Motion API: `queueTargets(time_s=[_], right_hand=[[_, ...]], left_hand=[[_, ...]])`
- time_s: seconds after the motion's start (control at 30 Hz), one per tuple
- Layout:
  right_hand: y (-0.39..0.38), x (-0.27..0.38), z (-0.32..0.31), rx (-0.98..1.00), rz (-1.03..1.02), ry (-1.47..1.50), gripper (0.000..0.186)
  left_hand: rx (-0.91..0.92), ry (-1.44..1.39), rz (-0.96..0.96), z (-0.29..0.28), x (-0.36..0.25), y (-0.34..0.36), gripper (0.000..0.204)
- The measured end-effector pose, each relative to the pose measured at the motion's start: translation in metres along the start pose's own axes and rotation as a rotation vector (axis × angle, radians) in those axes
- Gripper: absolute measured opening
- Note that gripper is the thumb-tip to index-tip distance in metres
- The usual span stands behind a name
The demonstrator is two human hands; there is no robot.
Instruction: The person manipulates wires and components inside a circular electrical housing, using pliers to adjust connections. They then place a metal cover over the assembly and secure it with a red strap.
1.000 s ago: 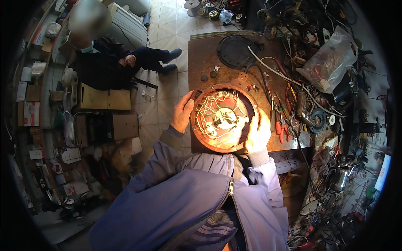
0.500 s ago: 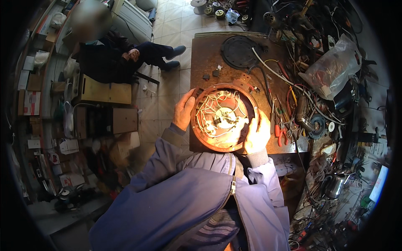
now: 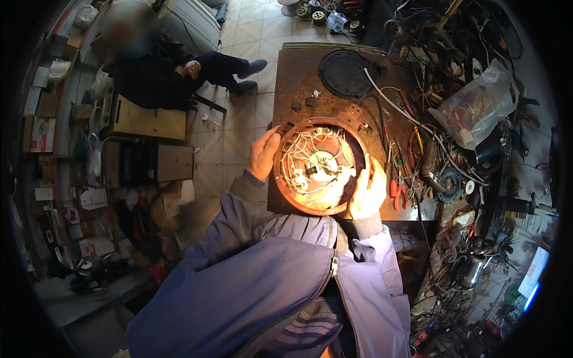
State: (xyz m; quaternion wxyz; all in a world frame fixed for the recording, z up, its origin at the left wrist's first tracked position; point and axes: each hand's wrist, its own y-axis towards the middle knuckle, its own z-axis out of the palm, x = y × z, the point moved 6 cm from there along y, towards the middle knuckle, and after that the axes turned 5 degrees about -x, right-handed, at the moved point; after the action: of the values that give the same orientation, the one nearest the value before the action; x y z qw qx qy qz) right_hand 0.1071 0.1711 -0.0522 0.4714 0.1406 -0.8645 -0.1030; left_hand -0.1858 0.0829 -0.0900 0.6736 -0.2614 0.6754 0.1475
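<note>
Between my hands is a round reddish-brown appliance housing [image 3: 286, 190], its inside facing up over the near edge of the workbench. White-sleeved wires [image 3: 302, 146] loop around inside it, with a pale round disc [image 3: 323, 166] at the centre. My left hand [image 3: 262, 156] grips the left rim near a dark handle piece [image 3: 287, 129], fingers partly hidden. The opposite rim is held by my right hand [image 3: 368, 190], brightly lit, thumb over the edge. A metal bracket [image 3: 351, 113] sticks out at the housing's far side.
A black round cover [image 3: 347, 73] lies on the far part of the workbench [image 3: 292, 77], near small dark pieces [image 3: 310, 101]. Red-handled pliers [image 3: 400, 196], cables and a clear plastic bag [image 3: 477, 107] crowd the right. Another person [image 3: 161, 71] sits at the far left.
The view has shifted slightly. Both hands keep their hold on the housing, which stays in nearly the same place.
</note>
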Motion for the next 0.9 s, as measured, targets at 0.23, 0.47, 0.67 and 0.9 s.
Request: queueTargets(time_s=[0.23, 0.47, 0.67, 0.9], right_hand=[[0.001, 0.004, -0.001, 0.000, -0.023, -0.009, 0.038], [0.000, -0.001, 0.000, -0.009, 0.031, 0.007, 0.039], [0.000, 0.001, -0.001, -0.013, 0.018, 0.011, 0.038], [0.000, 0.002, -0.001, -0.016, 0.031, 0.006, 0.038]], left_hand=[[-0.003, -0.013, 0.033, 0.000, 0.002, 0.001, 0.062], [-0.049, -0.045, 0.009, -0.001, 0.005, -0.003, 0.056], [-0.107, 0.023, 0.045, -0.005, -0.004, -0.012, 0.050], [-0.175, -0.019, 0.012, -0.016, -0.009, -0.036, 0.044]])
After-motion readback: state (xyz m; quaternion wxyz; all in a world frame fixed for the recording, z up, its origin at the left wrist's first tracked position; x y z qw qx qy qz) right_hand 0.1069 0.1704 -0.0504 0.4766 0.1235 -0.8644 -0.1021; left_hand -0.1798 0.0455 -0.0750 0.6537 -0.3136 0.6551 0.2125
